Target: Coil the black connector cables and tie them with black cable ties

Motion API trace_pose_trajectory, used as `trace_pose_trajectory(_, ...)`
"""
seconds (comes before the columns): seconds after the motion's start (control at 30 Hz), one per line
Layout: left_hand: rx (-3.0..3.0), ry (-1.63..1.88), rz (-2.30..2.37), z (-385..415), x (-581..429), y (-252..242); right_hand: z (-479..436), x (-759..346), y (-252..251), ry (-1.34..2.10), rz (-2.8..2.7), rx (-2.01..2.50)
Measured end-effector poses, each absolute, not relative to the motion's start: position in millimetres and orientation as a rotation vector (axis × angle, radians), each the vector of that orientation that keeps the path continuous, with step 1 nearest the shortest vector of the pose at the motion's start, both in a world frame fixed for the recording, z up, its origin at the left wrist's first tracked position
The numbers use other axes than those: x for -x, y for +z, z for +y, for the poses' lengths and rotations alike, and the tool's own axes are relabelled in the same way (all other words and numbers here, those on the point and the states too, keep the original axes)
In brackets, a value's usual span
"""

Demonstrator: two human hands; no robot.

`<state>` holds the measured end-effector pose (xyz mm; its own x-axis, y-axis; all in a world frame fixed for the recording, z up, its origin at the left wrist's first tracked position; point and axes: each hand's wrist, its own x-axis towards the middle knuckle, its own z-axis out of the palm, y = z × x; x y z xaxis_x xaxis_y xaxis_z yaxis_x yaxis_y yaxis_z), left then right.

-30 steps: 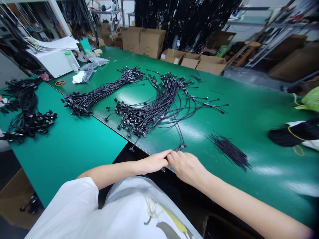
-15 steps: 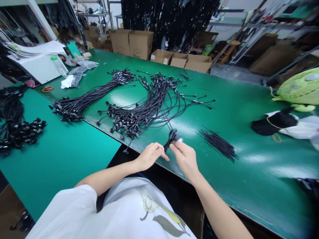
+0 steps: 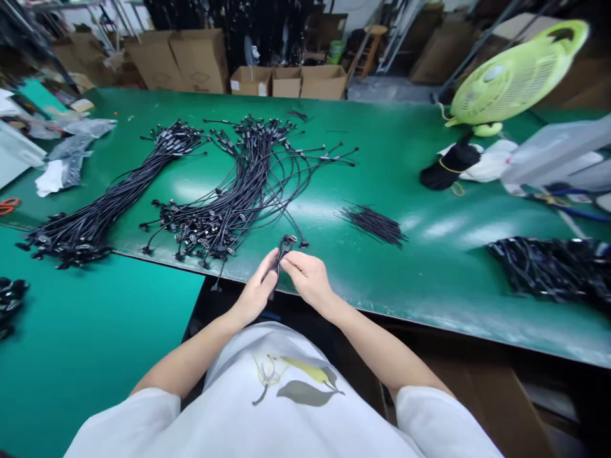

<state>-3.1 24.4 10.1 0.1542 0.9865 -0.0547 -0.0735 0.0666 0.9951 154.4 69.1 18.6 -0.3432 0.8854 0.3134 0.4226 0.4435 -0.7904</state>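
Observation:
Both my hands meet at the near edge of the green table (image 3: 429,267). My left hand (image 3: 258,292) and my right hand (image 3: 308,277) pinch a short black cable (image 3: 282,249) folded into a loop between their fingertips. Just beyond it a loose heap of black cables with connectors (image 3: 238,191) fans out across the table. A small bunch of thin black ties (image 3: 375,224) lies to the right of my hands.
A tidier bundle of cables (image 3: 105,203) lies to the left. More black cables (image 3: 548,270) are piled at the right. A lime-green fan (image 3: 510,79), cardboard boxes (image 3: 286,79), plastic bags (image 3: 71,143) and orange scissors (image 3: 7,205) stand around. A lower teal table (image 3: 95,331) adjoins at the left.
My hands lifted the cable off the table edge and folded it into a loop. The view swung to the right, bringing the fan and the right-hand pile into sight.

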Motion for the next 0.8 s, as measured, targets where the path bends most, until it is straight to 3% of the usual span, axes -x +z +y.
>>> trace_pose_trajectory(0.2,-1.092,1.063,0.869,28,-7,4,62,-153,14,0.846,-1.812,1.116)
trace_pose_trajectory(0.37,-1.285,1.147,0.976,28,-19,4,66,-165,7,1.909,-1.305,0.942)
trace_pose_trajectory(0.47,-1.201,1.169,0.976,30,-25,7,64,-176,2,2.139,-1.213,0.865)
trace_pose_trajectory(0.57,-0.939,1.227,0.960,40,-31,17,58,-187,-1,1.913,-1.390,0.986)
trace_pose_trajectory(0.7,-0.755,1.312,0.981,53,-48,25,46,-194,-2,1.289,-1.619,1.158)
trace_pose_trajectory(0.8,-0.759,1.279,0.953,58,-70,20,40,-195,-5,1.083,-1.656,1.115)
